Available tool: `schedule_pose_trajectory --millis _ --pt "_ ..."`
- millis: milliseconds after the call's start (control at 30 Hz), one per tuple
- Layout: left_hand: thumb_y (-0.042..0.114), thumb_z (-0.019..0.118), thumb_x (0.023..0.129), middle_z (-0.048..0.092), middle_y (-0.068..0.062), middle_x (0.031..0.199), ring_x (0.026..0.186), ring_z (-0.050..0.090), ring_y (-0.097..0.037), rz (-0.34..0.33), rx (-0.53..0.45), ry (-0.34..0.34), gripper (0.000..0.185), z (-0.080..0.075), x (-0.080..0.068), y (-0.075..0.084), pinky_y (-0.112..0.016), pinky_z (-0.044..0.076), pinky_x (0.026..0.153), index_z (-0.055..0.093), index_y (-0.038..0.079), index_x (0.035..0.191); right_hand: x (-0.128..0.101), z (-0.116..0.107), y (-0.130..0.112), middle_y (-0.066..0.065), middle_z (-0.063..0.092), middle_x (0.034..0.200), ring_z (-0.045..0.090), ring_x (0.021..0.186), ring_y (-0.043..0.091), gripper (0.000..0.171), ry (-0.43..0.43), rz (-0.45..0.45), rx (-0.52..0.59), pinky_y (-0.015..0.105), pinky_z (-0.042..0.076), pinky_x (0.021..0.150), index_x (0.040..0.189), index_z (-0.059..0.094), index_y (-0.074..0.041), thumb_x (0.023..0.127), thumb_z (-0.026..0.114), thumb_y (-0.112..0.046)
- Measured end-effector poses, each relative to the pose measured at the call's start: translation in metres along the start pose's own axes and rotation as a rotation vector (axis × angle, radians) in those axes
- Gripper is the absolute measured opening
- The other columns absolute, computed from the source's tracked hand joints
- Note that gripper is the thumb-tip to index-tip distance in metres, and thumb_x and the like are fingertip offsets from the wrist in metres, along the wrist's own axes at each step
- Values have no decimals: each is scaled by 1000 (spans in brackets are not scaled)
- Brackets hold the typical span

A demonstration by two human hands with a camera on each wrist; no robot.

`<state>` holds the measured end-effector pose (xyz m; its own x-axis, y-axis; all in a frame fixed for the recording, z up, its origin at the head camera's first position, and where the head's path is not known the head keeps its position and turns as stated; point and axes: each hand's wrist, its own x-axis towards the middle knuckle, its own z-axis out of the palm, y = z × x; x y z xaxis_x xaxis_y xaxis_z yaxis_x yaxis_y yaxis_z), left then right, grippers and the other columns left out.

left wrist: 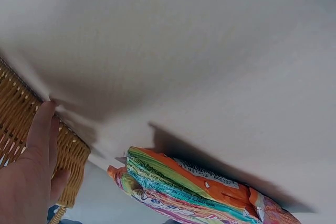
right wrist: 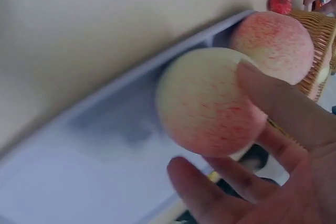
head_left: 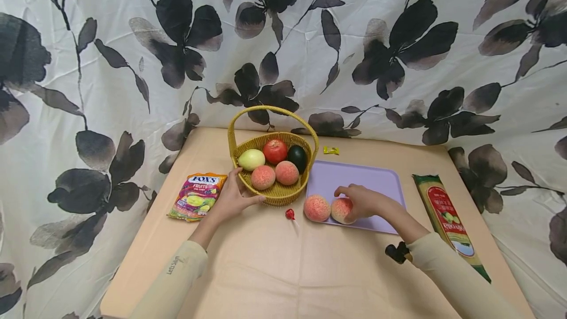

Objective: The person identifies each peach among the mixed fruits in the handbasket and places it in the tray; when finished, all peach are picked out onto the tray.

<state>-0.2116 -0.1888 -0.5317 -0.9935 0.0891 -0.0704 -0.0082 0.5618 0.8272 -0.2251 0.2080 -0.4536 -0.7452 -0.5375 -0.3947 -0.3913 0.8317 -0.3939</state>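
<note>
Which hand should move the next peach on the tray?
Right. The right hand already grips a peach on the purple tray; the left hand rests against the basket.

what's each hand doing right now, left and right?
Left hand: open, straight fingers resting against the wicker basket.
Right hand: curled round a peach on the purple tray.

Cream long sleeves (head_left: pixel 177 279), small lettering

Right hand (right wrist: pixel 262 171) curls fingers round peach (right wrist: pixel 207 100) over lilac tray (right wrist: pixel 79 177); second peach (right wrist: pixel 273 45) just beside, wicker basket (right wrist: pixel 317 24) behind.
</note>
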Motion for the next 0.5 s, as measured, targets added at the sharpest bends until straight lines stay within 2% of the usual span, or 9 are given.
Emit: schedule_pose_trajectory --millis 167,333,500 --pt "61 88 74 19 -26 167 155 30 -41 -9 -8 -10 128 0 -1 1 -57 32 125 11 9 163 7 -19 -22 20 62 125 60 106 29 63 27 -15 -62 45 57 86 137 59 -9 80 86 -10" --pt "60 88 75 18 -26 167 155 30 -42 -17 -17 -15 128 -1 -2 0 -57 32 125 10 9 163 23 -42 -64 17 63 136 60 126 35 62 41 -78 -79 52 55 103 142 59 -10 86 85 -19" --pt "62 88 74 18 -25 167 153 35 -41 -22 -27 -26 131 0 0 -1 -55 33 125 9 11 163 48 -63 -107 15 64 136 61 121 31 64 17 -125 -124 47 57 99 144 58 -11 87 85 -26"
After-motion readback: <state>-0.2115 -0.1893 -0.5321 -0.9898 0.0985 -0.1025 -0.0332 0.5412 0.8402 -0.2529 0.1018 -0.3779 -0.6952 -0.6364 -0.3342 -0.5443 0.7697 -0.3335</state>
